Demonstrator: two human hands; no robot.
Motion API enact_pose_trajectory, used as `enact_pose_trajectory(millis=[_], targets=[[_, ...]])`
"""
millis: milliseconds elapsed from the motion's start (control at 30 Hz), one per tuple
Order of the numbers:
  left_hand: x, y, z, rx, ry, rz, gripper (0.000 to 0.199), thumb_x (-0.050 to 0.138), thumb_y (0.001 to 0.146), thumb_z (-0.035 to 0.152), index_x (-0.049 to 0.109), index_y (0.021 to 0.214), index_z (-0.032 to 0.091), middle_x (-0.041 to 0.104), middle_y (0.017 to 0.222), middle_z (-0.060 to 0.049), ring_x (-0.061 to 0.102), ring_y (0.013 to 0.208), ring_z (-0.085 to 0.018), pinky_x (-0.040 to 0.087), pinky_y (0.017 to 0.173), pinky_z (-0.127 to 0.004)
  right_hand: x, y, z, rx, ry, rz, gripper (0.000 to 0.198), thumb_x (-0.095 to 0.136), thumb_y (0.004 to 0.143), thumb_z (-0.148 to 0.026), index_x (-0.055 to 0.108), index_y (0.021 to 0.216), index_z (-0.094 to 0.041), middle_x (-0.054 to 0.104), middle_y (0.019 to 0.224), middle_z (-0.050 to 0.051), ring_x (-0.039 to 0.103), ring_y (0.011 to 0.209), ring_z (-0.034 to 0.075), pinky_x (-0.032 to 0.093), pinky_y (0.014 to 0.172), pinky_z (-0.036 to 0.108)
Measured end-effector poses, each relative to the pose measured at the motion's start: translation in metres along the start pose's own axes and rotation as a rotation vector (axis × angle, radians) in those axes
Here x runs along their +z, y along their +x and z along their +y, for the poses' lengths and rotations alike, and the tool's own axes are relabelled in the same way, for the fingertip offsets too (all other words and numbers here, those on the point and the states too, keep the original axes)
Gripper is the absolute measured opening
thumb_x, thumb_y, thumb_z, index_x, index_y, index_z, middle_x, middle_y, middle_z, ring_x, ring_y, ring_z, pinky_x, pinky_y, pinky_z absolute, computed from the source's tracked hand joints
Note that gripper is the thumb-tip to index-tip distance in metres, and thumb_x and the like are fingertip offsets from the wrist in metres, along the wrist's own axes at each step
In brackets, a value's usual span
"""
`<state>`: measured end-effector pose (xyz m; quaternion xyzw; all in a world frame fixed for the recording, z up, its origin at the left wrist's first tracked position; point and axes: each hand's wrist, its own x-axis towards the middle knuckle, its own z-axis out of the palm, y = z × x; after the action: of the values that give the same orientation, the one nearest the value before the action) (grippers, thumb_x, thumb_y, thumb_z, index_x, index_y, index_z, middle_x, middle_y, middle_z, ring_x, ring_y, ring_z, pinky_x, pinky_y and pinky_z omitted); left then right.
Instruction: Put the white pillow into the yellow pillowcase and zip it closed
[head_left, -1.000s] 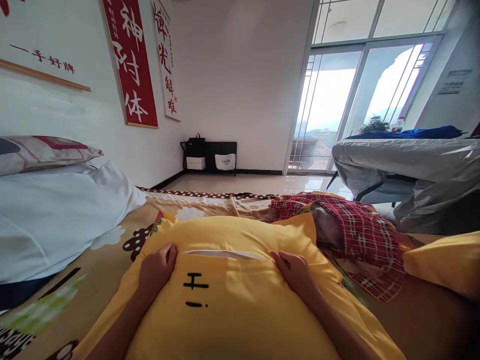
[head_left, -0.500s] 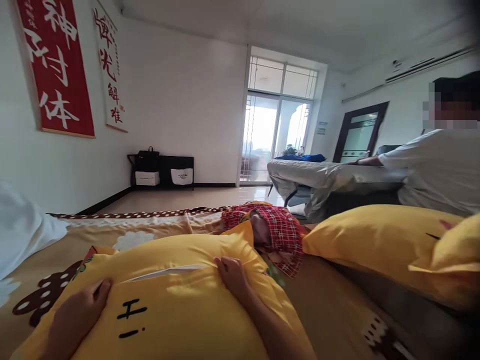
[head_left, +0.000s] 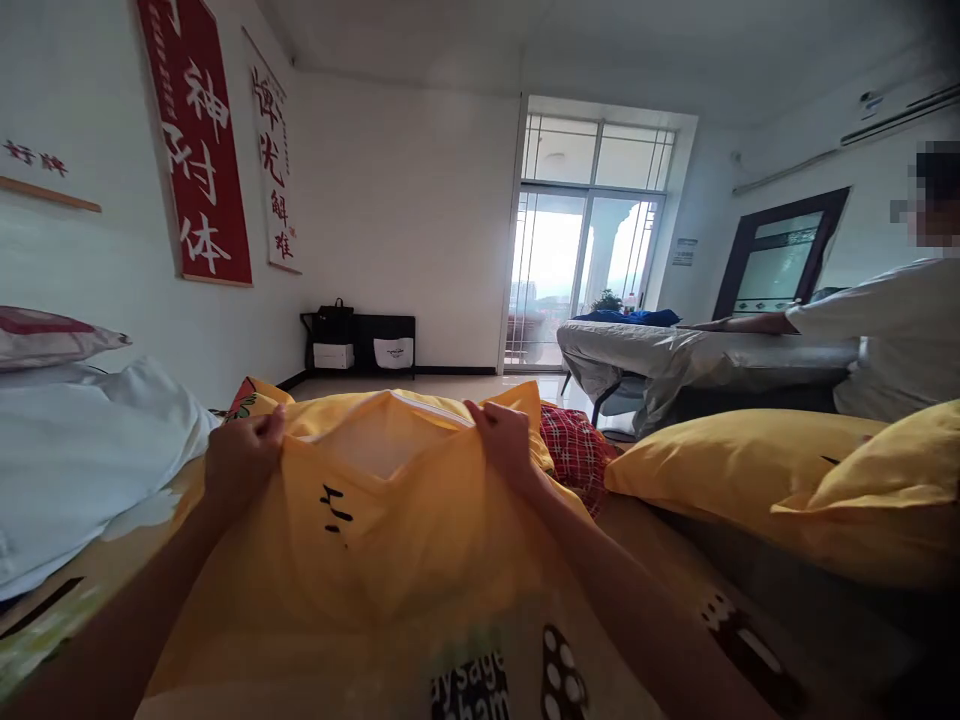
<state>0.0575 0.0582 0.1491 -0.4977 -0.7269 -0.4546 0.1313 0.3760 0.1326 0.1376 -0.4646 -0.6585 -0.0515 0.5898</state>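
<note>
A yellow pillowcase with black lettering lies in front of me, lifted and pulled taut between my hands. My left hand grips the left end of its open edge with closed fingers. At the right end of the same opening, my right hand pinches the cloth. Between the two hands the opening gapes, and a white pillow shows inside it. A white zipper strip runs along the far edge of the opening.
Yellow pillows lie to the right, beside a red plaid cloth. White pillows are piled on the left. A person stands by a covered table at the back right. Patterned bedding lies beneath.
Both hands have raised the pillowcase and moved away from me. Its slit has widened, showing the white pillow. The view has turned left, bringing the white pillows further into sight.
</note>
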Motion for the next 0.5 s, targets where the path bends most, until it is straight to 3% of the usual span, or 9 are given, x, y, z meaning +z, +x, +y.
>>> enact_pose_trajectory(millis=[100,200,300,367,500], targets=[[-0.007,-0.015,-0.009,-0.091,-0.077,0.181,0.05,0.038,0.087,0.043,0.035,0.044,0.018,0.029,0.042,0.003,0.034,0.05,-0.01,0.026,0.055,-0.025,-0.013,-0.007,-0.007,-0.048,0.061,0.163,0.057,0.04,0.088,-0.061,0.019,0.051,-0.022,0.023,0.047,-0.006,0.023,0.05,0.009,0.024,0.051,0.024],[-0.014,-0.024,-0.013,-0.003,-0.118,0.173,0.048,0.038,0.085,0.044,0.035,0.044,0.019,0.029,0.042,0.003,0.035,0.049,-0.01,0.026,0.054,-0.025,-0.014,-0.014,-0.01,-0.171,0.115,0.139,0.059,0.042,0.087,-0.062,0.021,0.049,-0.022,0.023,0.046,-0.006,0.023,0.047,0.008,0.025,0.049,0.024],[-0.022,-0.027,-0.008,-0.008,-0.123,0.268,0.05,0.036,0.085,0.047,0.026,0.044,0.02,0.022,0.044,0.004,0.033,0.046,-0.009,0.024,0.053,-0.024,-0.007,-0.021,-0.013,-0.11,0.135,0.226,0.059,0.044,0.087,-0.061,0.02,0.049,-0.022,0.019,0.046,-0.007,0.021,0.046,0.008,0.022,0.046,0.024],[-0.029,-0.027,-0.007,0.015,-0.133,0.272,0.05,0.036,0.084,0.047,0.025,0.044,0.02,0.021,0.043,0.004,0.032,0.044,-0.009,0.025,0.052,-0.024,-0.003,-0.026,-0.015,-0.123,0.15,0.213,0.06,0.042,0.088,-0.061,0.021,0.048,-0.022,0.02,0.046,-0.006,0.021,0.045,0.008,0.022,0.044,0.024],[-0.054,-0.034,-0.029,0.023,-0.184,0.305,0.053,0.04,0.083,0.051,0.025,0.042,0.021,0.023,0.043,0.003,0.03,0.046,-0.01,0.027,0.048,-0.025,-0.014,-0.033,-0.013,-0.195,0.122,0.224,0.06,0.044,0.089,-0.058,0.028,0.044,-0.021,0.025,0.043,-0.006,0.024,0.042,0.007,0.024,0.042,0.024]])
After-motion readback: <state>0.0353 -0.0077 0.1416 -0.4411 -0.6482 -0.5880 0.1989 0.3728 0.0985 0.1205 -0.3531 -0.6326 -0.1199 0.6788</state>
